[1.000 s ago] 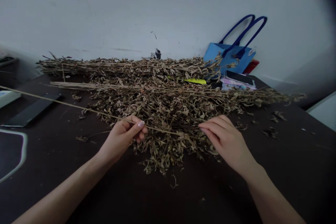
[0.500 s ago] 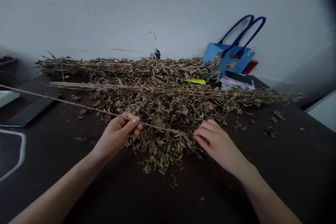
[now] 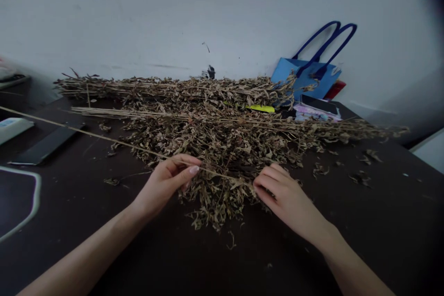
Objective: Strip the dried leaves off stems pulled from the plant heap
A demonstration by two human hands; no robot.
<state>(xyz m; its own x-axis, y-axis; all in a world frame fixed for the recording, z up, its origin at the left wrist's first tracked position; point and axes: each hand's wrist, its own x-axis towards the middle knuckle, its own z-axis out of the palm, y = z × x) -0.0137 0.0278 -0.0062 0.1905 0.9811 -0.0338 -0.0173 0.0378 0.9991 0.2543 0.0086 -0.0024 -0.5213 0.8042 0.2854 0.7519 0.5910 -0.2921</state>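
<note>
A long, thin dried stem (image 3: 104,138) slants from the left edge of the view down to the middle. My left hand (image 3: 169,178) pinches it between thumb and fingers. Further along, near its right end, my right hand (image 3: 282,192) has its fingertips closed on the stem; the exact grip is partly hidden. Beneath and between both hands spreads a heap of dried, curled leaves (image 3: 218,201). Just behind it lies a bundle of dried stalks (image 3: 111,112) with leafy tops pointing right.
Another leafy bundle (image 3: 156,87) lies along the wall. At the back right stand a blue bag (image 3: 321,85) and a phone (image 3: 321,104) on a patterned item. A yellow object (image 3: 262,108) pokes from the leaves. On the left are a dark flat object (image 3: 48,144) and a white box (image 3: 14,129).
My left hand has slid right along the stem, closer to my right hand. My right hand has stayed nearly in place. The view has shifted slightly.
</note>
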